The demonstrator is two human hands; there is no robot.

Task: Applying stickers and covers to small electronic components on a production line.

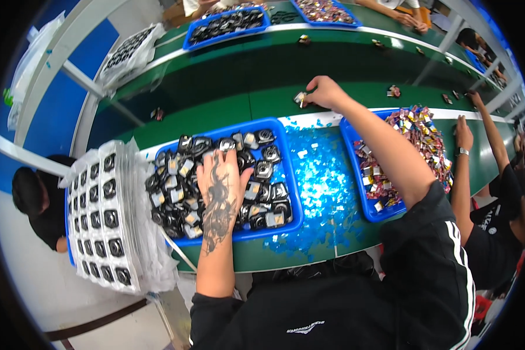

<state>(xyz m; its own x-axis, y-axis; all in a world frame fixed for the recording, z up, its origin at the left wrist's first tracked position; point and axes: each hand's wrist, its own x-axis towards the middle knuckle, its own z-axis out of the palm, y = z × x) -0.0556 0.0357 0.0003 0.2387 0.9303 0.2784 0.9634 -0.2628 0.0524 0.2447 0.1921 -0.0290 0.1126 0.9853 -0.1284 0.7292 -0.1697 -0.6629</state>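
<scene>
1. A long green conveyor belt [227,70] runs past the green work table [309,256], with other people working beside it and on its far side.
2. At far left, stacked clear trays [102,216] hold black parts in rows.
3. The left hand [220,185] lies flat, fingers spread and loose, on loose black parts in the blue bin [289,175]; it seems to be picking one, which needs a pinch.
4. Blue film scraps [324,181] cover the table.
5. The right hand [324,93], fingers closed, sets a small part [300,98] on the belt edge; its details are too small to see.
6. The colourful pieces bin [356,175] is partly hidden by the arm.

left hand [220,182] hiding parts [256,175], fingertips unseen
</scene>
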